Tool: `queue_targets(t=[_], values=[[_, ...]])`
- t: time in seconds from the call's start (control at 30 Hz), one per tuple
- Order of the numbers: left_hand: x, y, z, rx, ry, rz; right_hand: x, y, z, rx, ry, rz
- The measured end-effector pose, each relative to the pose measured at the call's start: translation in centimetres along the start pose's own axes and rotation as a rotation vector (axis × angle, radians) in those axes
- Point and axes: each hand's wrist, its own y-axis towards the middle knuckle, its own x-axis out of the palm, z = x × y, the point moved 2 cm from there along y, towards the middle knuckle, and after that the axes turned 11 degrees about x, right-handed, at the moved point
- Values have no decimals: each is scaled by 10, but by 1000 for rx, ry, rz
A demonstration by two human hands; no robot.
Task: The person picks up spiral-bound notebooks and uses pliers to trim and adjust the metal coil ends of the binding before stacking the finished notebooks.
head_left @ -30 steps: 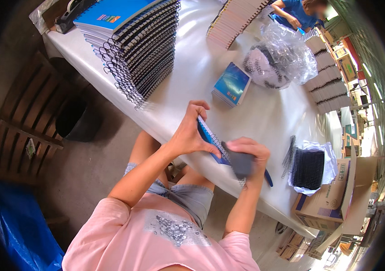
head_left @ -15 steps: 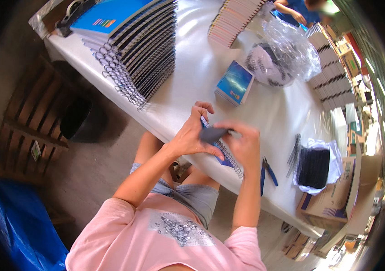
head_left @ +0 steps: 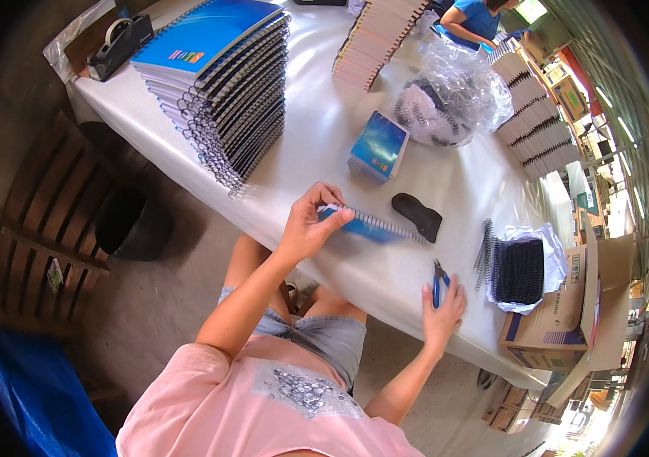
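Observation:
My left hand [head_left: 313, 221] pinches a small blue spiral notebook [head_left: 370, 227] at one end, just above the table's near edge. Its wire coil runs along the upper side and sticks out past the right end of the cover, which is blurred. My right hand [head_left: 444, 308] is closed around the handles of blue-handled pliers [head_left: 437, 278], whose jaws point away from me on the table. Between the notebook and the coils lies a black, flat, waisted piece [head_left: 417, 216]. Beyond it stands a short stack of small blue notebooks [head_left: 380, 146].
A tall stack of blue spiral notebooks [head_left: 218, 84] stands left, near a tape dispenser [head_left: 120, 46]. Black coils [head_left: 519, 270] lie on white paper beside a cardboard box [head_left: 553, 324]. Clear plastic [head_left: 465, 84], more notebook stacks [head_left: 376, 42] and another person [head_left: 471, 21] are farther back.
My right hand has let go of the black piece, now lying on the table, and moved right onto the pliers. The left hand keeps the notebook, now turned flatter.

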Motion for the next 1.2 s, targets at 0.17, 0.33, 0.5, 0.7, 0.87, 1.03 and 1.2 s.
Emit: queue_targets(t=[0.17,0.33,0.5,0.7,0.87,1.03,1.2], values=[[9,7,11,-41,-145,238,24,0,24,-170,230,246],[11,4,1,-93,-154,243,-2,-18,-13,-157,775,161],[9,2,7,37,-55,252,-54,-68,-82,-531,709,-7],[15,5,43,284,305,223,-75,-81,-109,-717,568,97],[14,9,54,432,427,212,-74,-81,-114,-736,590,50],[12,11,58,571,546,210,-75,-82,-118,-761,545,25],[15,9,60,641,597,221,-55,-70,-110,-447,1189,-972]])
